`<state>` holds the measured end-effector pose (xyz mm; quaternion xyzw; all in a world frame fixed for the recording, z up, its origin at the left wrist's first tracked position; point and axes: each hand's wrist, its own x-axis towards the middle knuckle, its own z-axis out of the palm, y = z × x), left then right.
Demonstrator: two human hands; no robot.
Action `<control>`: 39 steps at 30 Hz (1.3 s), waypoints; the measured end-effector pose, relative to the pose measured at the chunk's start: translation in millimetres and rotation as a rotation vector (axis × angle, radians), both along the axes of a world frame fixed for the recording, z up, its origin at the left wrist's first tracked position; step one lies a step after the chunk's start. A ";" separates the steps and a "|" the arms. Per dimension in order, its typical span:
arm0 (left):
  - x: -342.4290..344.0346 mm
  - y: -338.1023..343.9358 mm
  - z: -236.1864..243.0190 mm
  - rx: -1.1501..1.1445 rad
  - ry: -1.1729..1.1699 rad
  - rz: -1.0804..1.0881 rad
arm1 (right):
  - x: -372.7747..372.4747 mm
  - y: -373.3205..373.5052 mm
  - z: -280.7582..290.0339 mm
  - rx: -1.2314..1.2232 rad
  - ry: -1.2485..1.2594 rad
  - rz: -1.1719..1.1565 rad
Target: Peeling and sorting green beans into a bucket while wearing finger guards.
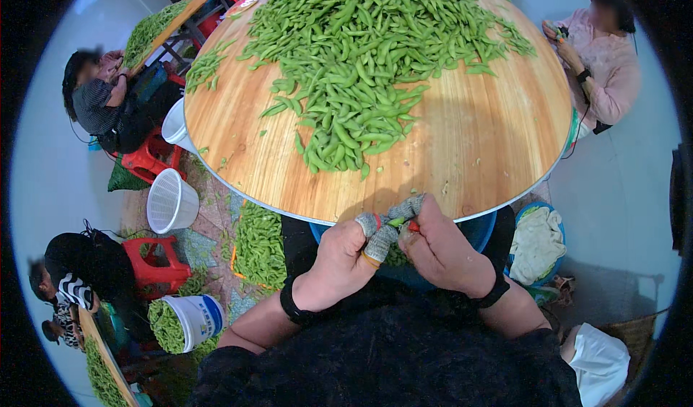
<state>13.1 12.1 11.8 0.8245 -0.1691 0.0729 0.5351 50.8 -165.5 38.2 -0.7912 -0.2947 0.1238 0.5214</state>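
Note:
My left hand (pixel 343 252) is closed at the near edge of the round table, with grey knitted covers on its thumb and forefinger. Between those fingertips is a green soybean pod (pixel 396 221). My right hand (pixel 447 244) meets it there, also closed, with a grey cover on one finger. A small red object (pixel 413 226) shows between its fingers; too little of it is visible to tell its kind. Both hands are over a blue tub (pixel 479 232), partly hidden below the table edge. A large heap of soybean pods (pixel 361 60) covers the far middle of the wooden tabletop (pixel 498 140).
On the left floor stand a white basket (pixel 173 201), a white bucket (pixel 198 320) of pods and red stools (pixel 155 263). More pods (pixel 260 244) lie beside my legs. At right is a blue basin (pixel 535 212) with pale cloth. A person (pixel 603 82) sits across; others sit left.

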 end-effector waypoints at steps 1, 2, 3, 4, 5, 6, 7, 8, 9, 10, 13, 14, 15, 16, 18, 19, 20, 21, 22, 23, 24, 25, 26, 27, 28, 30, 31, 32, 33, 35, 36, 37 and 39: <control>0.4 0.1 1.1 0.053 -0.029 0.002 | -0.4 -0.4 -0.3 -0.023 -0.006 -0.003; 0.4 -0.2 1.6 0.051 -0.031 -0.006 | -1.0 -0.8 -0.5 -0.046 -0.013 -0.007; 0.1 -0.5 2.0 0.049 -0.033 -0.013 | -1.7 -1.7 0.6 -0.076 0.014 0.004; -0.2 -0.9 2.3 0.047 -0.035 -0.019 | -2.7 -2.9 2.9 -0.106 0.041 0.015; -0.9 -1.7 2.9 0.022 -0.020 -0.019 | -3.6 -3.9 4.1 -0.135 0.068 0.026; -2.1 -2.7 3.6 -0.002 -0.006 -0.018 | -4.8 -4.9 3.9 -0.126 0.069 0.027; -2.9 -3.5 4.3 -0.027 0.009 -0.017 | -6.1 -5.9 3.6 -0.118 0.070 0.028; -2.8 -3.9 5.0 -0.072 0.052 -0.033 | -6.9 -6.8 3.4 -0.109 0.070 0.029; -2.8 -4.3 5.5 -0.117 0.097 -0.047 | -7.3 -7.6 3.8 -0.116 0.078 0.031; -3.1 -4.7 5.6 -0.162 0.142 -0.061 | -7.7 -8.3 4.9 -0.123 0.086 0.032; -3.9 -6.7 2.2 -0.178 0.118 -0.053 | -9.4 -7.1 10.3 -0.173 0.078 0.018; -3.4 -5.4 0.3 -0.074 0.025 -0.044 | -9.7 -6.0 11.4 -0.195 0.070 0.010; -2.1 -3.8 -1.6 0.030 -0.069 -0.038 | -10.4 -5.8 9.5 -0.189 0.050 -0.002; -1.4 -3.0 -2.5 0.134 -0.163 -0.031 | -11.4 -5.3 5.0 -0.183 0.030 -0.014; -2.0 -4.6 -2.8 0.093 -0.130 -0.027 | -12.5 -4.2 -2.4 -0.152 -0.004 -0.038; -2.3 -5.2 -3.0 0.072 -0.113 -0.025 | -12.8 -3.6 -5.5 -0.127 -0.018 -0.050; -2.0 -3.2 0.0 -0.319 0.269 -0.113 | -13.1 -3.0 -6.7 -0.102 -0.032 -0.063; -2.2 1.1 4.5 -0.710 0.655 -0.193 | -13.7 -2.1 -4.8 -0.193 -0.089 -0.037; -1.4 3.4 6.5 -1.102 1.041 -0.271 | -14.3 -1.1 -0.1 -0.283 -0.145 -0.011; 1.1 2.7 2.5 -1.189 1.077 -0.369 | -13.7 -0.6 1.9 -0.373 -0.202 0.015; 2.6 0.7 -1.6 -1.277 1.110 -0.475 | -10.0 -2.2 3.6 -0.417 -0.223 0.097; 6.0 -1.9 -3.9 -1.359 1.142 -0.588 | -0.8 -6.7 3.8 -0.460 -0.247 0.174; 8.3 -3.9 -3.2 -1.346 1.206 -0.589 | 4.8 -12.1 2.9 -0.503 -0.270 0.250; 7.4 -4.8 -4.3 -1.092 1.081 -0.512 | 7.1 -18.6 -3.2 -0.444 -0.238 0.227; 5.2 -4.8 -4.9 -0.841 0.949 -0.435 | 9.1 -25.9 -10.3 -0.385 -0.207 0.203; 9.0 -2.3 8.2 -0.357 0.631 -0.417 | 10.7 -31.8 -13.8 -0.179 -0.103 0.204; 9.4 -4.9 4.9 -0.324 0.514 -0.417 | 11.7 -33.4 -13.5 -0.031 -0.030 0.229; 10.0 -8.3 -0.1 -0.292 0.396 -0.415 | 12.1 -34.8 -13.1 0.118 0.041 0.252; 10.9 -10.0 -1.0 -0.255 0.275 -0.407 | 12.3 -34.6 -8.9 0.109 0.127 0.251; 12.8 -5.8 4.5 -0.092 0.228 -0.405 | 11.7 -32.8 2.5 0.092 0.297 0.252; 13.3 -4.0 8.0 -0.011 0.206 -0.408 | 11.2 -32.8 2.2 0.103 0.420 0.245; 12.7 -2.9 10.4 0.033 0.206 -0.405 | 10.9 -32.6 1.4 0.114 0.544 0.240; 12.1 -0.5 13.1 0.122 0.205 -0.401 | 10.0 -31.0 0.4 0.160 0.731 0.229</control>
